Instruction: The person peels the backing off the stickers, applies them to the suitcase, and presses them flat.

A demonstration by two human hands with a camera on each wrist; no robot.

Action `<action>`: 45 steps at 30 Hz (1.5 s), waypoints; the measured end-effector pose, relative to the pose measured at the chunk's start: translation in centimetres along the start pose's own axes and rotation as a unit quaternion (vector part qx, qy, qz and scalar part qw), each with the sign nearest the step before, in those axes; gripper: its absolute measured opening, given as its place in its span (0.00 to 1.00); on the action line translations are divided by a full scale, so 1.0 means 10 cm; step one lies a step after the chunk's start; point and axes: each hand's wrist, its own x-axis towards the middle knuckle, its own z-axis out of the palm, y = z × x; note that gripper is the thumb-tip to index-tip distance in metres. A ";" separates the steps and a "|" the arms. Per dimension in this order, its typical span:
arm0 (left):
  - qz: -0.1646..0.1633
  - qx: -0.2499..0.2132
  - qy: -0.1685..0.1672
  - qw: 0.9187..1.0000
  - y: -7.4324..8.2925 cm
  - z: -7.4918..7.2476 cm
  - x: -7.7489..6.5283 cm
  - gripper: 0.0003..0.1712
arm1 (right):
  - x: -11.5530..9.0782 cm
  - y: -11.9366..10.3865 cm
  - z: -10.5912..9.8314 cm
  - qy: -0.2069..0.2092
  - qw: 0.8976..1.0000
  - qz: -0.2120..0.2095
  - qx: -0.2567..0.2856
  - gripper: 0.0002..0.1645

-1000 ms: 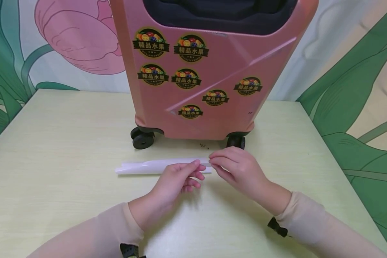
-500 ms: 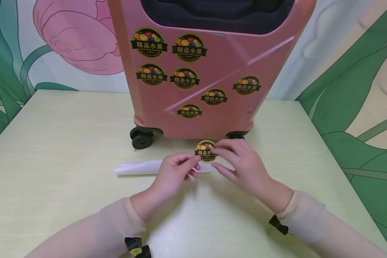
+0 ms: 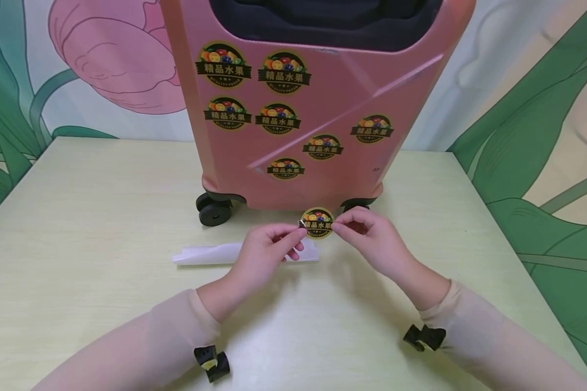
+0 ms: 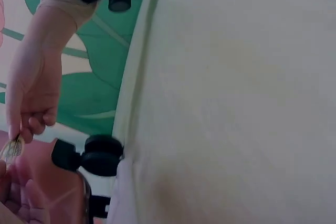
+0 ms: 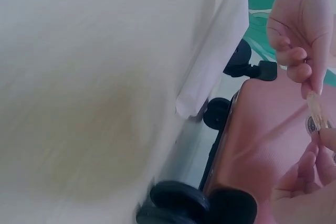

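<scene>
A round black-and-gold fruit sticker (image 3: 318, 222) is held up in front of the suitcase's lower edge. My left hand (image 3: 266, 252) pinches its left edge between thumb and forefinger. The right hand (image 3: 374, 239) pinches the opposite edge. In the right wrist view the sticker (image 5: 316, 113) is seen from behind, pale, stretched between both sets of fingertips. The pink suitcase (image 3: 274, 190) stands upright behind, with several matching stickers on its front. Below the hands, a rolled white sheet (image 3: 205, 254) lies on the table, partly hidden by my left hand.
The suitcase rests on black wheels (image 3: 214, 210) on the pale wooden table (image 3: 102, 298). A wall covering (image 3: 543, 179) printed with green leaves and a pink flower rises behind. A black camera mount sits on each wrist.
The sticker has come up into view, facing me, and lifted off the area over the white roll. My right fingers have closed onto its right edge; both hands have risen slightly.
</scene>
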 end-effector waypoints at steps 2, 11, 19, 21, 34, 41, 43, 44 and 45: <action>0.009 0.030 -0.014 0.999 0.03 -0.03 0.02 0.11 | 0.01 0.00 -0.02 0.008 1.000 -0.017 -0.011 0.06; 0.067 0.130 -0.024 0.989 0.12 -0.15 0.06 0.13 | 0.08 0.04 -0.19 0.095 0.995 -0.034 -0.006 0.11; 0.377 0.482 0.015 0.791 0.17 -0.18 0.07 0.18 | 0.18 0.04 -0.28 0.103 0.994 -0.030 -0.009 0.14; 0.433 0.543 0.032 0.719 0.17 -0.17 0.09 0.22 | 0.20 0.04 -0.28 0.105 0.994 -0.037 -0.016 0.14; 0.454 0.690 0.017 0.564 0.06 -0.28 0.33 0.30 | 0.31 0.04 -0.31 0.123 0.989 -0.069 -0.036 0.13; 0.447 0.705 0.014 0.551 0.09 -0.28 0.41 0.30 | 0.32 0.04 -0.31 0.130 0.989 -0.062 -0.036 0.13; 0.447 0.704 0.011 0.551 0.10 -0.27 0.42 0.31 | 0.33 0.05 -0.31 0.131 0.989 -0.064 -0.038 0.13; 0.447 0.705 0.009 0.551 0.11 -0.27 0.43 0.31 | 0.34 0.05 -0.31 0.131 0.988 -0.065 -0.039 0.13; 0.447 0.705 0.009 0.550 0.11 -0.27 0.43 0.31 | 0.34 0.05 -0.31 0.131 0.988 -0.066 -0.038 0.13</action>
